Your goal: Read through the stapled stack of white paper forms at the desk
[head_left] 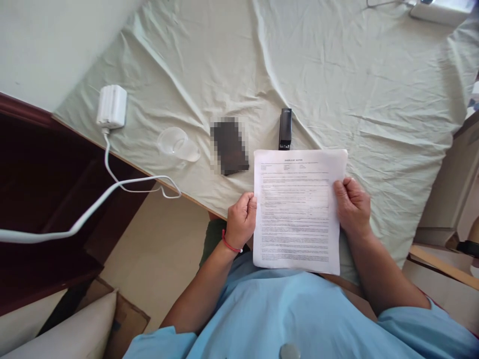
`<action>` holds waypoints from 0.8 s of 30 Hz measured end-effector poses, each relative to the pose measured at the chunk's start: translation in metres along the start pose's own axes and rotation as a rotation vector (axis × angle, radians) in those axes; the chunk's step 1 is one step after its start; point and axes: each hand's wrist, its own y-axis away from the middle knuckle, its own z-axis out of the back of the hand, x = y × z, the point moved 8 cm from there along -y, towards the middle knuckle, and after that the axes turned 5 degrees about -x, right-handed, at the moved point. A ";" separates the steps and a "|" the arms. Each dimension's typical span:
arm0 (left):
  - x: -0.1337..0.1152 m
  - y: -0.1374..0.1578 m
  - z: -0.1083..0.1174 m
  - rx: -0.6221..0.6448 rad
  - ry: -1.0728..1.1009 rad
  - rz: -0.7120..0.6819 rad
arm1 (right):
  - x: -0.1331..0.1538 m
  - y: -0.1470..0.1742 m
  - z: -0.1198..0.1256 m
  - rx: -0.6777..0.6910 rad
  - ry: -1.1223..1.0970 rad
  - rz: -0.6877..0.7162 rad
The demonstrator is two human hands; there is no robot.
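Note:
A stack of printed paper sheets [295,214] is held upright in front of my body, its top page headed and filled with small text. My left hand [242,217] grips the left edge of the sheets, thumb on the front; a red string bracelet circles that wrist. On the opposite edge, my right hand [353,202] pinches the paper with its fingers curled. Just beyond the top of the sheets lies a black stapler [285,128], its near end close to the paper. A dark, pixelated flat object [229,147] rests left of the stapler.
The table has a pale green, wrinkled cloth [209,60]. A clear plastic cup [174,142] lies near the left edge. Farther left stands a white power adapter [112,107] with a white cable [93,207] running off the edge. A white device [443,11] is at the far right corner.

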 end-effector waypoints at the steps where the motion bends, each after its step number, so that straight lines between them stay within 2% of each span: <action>1: 0.001 0.001 0.000 -0.016 -0.008 -0.002 | -0.001 0.000 0.000 0.003 0.003 -0.002; 8: 0.006 0.002 -0.002 -0.056 0.017 0.017 | -0.009 0.000 -0.003 0.033 -0.051 -0.039; 14: 0.010 0.002 -0.001 -0.083 0.091 0.049 | -0.005 0.000 0.001 -0.077 -0.145 -0.064; 24: 0.011 0.001 0.000 -0.087 0.093 0.077 | -0.002 0.001 0.005 -0.106 -0.047 -0.002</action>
